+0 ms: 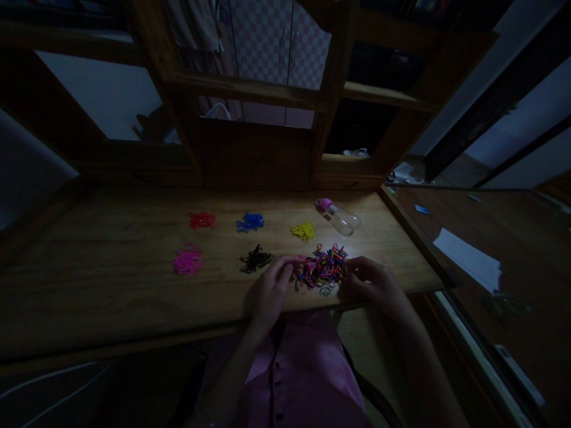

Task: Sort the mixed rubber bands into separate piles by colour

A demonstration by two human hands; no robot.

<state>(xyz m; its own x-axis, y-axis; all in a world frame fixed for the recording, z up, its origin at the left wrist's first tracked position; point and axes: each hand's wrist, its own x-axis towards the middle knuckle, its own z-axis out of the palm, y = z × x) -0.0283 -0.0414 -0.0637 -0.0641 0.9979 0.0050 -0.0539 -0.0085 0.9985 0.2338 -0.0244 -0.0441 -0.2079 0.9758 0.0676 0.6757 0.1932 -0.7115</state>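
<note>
The left hand (271,288) and right hand (379,285), half-curled, grasp unclear, would best lightly pinch single bands (325,292) off the mixed pile (325,266).

The mixed heap of small, thin looped bands (323,267) mingles pink, red, yellow, blue and black. Left of the heap lie single-colour clusters: black bands (256,259), hot-pink bands (188,260), vivid blue bands (250,222) and red bands (202,220). Beyond the heap are bright yellow bands (304,231) and a clear, colourless bottle (345,223) with a pink cap (326,204). Beneath the heap, the wooden worktop (134,267) is yellowish-brown; far beyond it, cupboard doors (263,38) show a pale-and-mauve check. Nearest below the heap, a pink garment (307,368) has dark buttons.
</note>
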